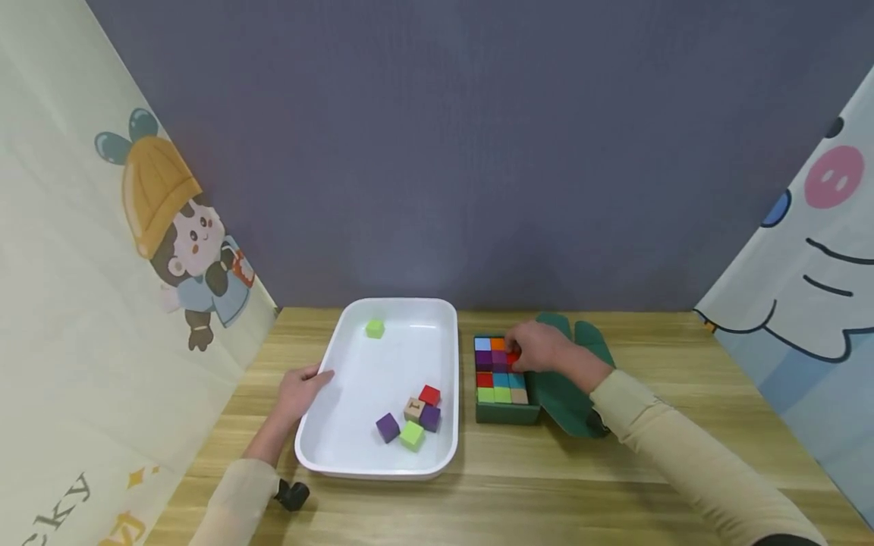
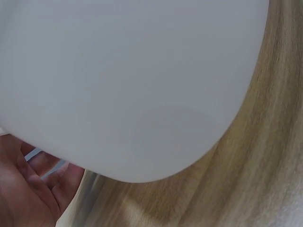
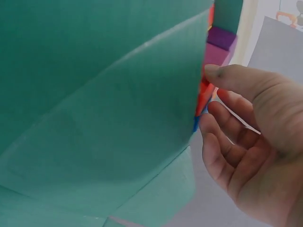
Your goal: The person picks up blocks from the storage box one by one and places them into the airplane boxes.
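My left hand [image 1: 298, 392] grips the left rim of a white tray [image 1: 365, 379], its thumb over the edge. In the left wrist view the fingers [image 2: 66, 184] curl at the underside of the tray [image 2: 137, 94]. Inside the tray lie a red cube [image 1: 429, 394], a wooden cube [image 1: 413, 409] with a dark mark, two purple cubes and two light green ones. My right hand [image 1: 537, 346] reaches over a green box [image 1: 507, 413] packed with coloured cubes. Its thumb and index finger pinch a red cube [image 3: 203, 98] at the box's right side.
The box's green lid [image 1: 567, 390] is folded out to the right, under the right forearm. Both tray and box stand on a wooden table [image 1: 546, 485]. A dark grey panel [image 1: 478, 167] rises behind, with printed cloths at both sides.
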Demonstrator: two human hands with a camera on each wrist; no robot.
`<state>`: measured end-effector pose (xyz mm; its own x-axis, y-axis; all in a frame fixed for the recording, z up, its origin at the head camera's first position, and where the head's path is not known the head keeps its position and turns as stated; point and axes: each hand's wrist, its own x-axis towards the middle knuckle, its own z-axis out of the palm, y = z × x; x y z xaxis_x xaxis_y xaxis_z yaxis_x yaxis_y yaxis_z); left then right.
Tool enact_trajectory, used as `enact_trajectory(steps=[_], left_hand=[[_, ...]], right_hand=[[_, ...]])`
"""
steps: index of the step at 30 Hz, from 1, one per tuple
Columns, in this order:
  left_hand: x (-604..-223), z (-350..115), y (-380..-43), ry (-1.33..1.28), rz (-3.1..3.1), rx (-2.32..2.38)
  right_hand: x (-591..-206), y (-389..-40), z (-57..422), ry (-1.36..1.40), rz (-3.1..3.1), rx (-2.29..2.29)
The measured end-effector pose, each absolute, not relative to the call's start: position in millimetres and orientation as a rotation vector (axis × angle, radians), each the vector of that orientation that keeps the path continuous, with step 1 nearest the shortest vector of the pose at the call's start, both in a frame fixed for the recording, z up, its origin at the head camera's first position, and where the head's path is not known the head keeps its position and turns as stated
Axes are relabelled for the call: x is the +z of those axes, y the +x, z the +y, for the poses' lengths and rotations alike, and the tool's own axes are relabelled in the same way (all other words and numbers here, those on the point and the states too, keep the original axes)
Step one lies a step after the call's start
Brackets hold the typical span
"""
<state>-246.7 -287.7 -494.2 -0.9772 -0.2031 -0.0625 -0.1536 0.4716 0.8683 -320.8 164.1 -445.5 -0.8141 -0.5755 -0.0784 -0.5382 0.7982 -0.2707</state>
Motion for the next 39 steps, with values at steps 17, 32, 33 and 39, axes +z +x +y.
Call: enact_trajectory(steps=[17, 32, 33, 39], left_hand=[[-494, -291, -245, 0.314, -2.663, -1.538], [-498, -282, -246, 0.316, -2.615, -1.567], [-498, -282, -246, 0.315, -2.616, -1.565], [-494, -284, -247, 0.329, -2.613, -1.558]], right_hand=[[-402, -244, 47, -1.459, 2.571, -0.143], [-422, -234, -34, -1.771, 2.316, 0.303], [-423, -234, -36, -1.775, 2.305, 0.319], [-429, -238, -45, -1.851, 2.267, 0.432]])
